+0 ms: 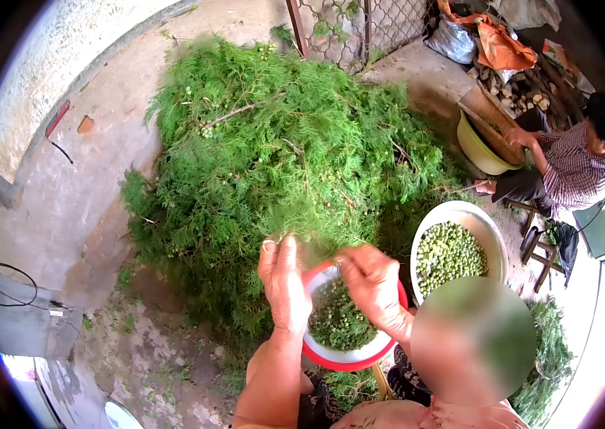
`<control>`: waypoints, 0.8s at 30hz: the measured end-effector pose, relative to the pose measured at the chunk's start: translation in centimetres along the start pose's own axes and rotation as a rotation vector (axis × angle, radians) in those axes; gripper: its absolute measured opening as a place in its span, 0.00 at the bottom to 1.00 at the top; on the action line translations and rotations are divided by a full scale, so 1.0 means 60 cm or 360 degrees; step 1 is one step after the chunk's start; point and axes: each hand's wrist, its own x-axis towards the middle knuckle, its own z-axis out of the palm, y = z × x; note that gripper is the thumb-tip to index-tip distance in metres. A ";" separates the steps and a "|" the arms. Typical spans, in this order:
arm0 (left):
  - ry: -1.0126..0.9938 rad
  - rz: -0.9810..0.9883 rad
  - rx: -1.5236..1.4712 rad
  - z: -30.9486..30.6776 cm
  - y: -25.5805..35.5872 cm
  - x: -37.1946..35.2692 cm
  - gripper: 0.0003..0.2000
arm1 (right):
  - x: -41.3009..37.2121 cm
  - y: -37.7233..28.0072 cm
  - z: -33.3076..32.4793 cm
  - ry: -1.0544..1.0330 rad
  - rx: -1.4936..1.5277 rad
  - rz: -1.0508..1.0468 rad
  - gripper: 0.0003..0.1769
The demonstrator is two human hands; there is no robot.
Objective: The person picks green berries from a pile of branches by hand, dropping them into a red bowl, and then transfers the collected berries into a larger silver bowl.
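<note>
My left hand (285,282) is closed on a green sprig (295,220), which is partly blurred. To its right, my right hand (372,280) has its thumb and fingers pressed together over the bowl's edge; what they pinch is too small to make out. Below both hands is a white bowl with a red rim (349,367), holding small green cones (342,322) and bits of foliage. A large heap of green branches (267,150) lies just beyond my hands.
A larger pale basin (499,247) of green cones stands at the right. Farther right a seated person (574,168) holds a woven tray over a yellow tub (475,151). Sacks (495,43) and wood pieces (520,93) lie behind. More branches (546,350) are at lower right.
</note>
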 end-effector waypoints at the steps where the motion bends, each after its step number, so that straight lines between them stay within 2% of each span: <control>1: -0.0022 -0.0068 -0.0054 0.014 0.016 -0.006 0.05 | 0.002 0.004 -0.013 0.0063 0.0163 0.0230 0.04; 2: 0.0021 -0.0162 -0.0013 0.026 0.025 -0.011 0.09 | 0.013 0.008 -0.030 0.0049 0.0252 0.0593 0.04; 3: 0.0045 -0.0160 0.0025 0.028 0.019 -0.010 0.10 | 0.028 0.024 -0.035 0.0178 0.0230 0.0402 0.06; 5: 0.0091 -0.0158 0.0106 0.030 0.004 -0.007 0.12 | 0.037 0.033 -0.048 0.0096 0.0439 0.0409 0.09; 7: -0.0072 -0.0097 0.0151 0.027 -0.012 -0.006 0.09 | 0.043 0.020 -0.049 -0.0086 0.0455 0.0339 0.15; 8: -0.0122 -0.0053 0.0211 0.023 -0.025 -0.002 0.08 | 0.045 0.014 -0.049 -0.0151 0.0226 0.0165 0.23; 9: -0.0172 -0.0009 0.0268 0.024 -0.032 0.000 0.07 | 0.046 0.007 -0.050 -0.0236 0.0153 0.0212 0.29; 11: -0.0229 -0.0004 0.0273 0.034 -0.035 -0.005 0.05 | 0.047 0.008 -0.044 -0.0218 0.0003 -0.0050 0.31; 16: -0.0275 -0.0009 0.0340 0.035 -0.044 -0.006 0.04 | 0.037 0.026 -0.026 -0.0089 0.0058 0.0041 0.17; 19: -0.0239 -0.0071 0.0270 0.035 -0.039 -0.005 0.03 | 0.040 0.034 -0.025 -0.0070 0.0226 0.0131 0.15; 20: -0.0264 -0.0063 0.0273 0.031 -0.040 -0.003 0.03 | 0.041 0.031 -0.032 -0.0134 0.0376 0.0272 0.12; 23: -0.0213 -0.0078 0.0220 0.024 -0.041 0.006 0.04 | 0.052 0.028 -0.049 -0.0206 0.1082 0.1063 0.09; 24: -0.0170 -0.0091 0.0185 0.018 -0.041 0.012 0.04 | 0.056 0.030 -0.054 -0.0156 0.1268 0.1135 0.08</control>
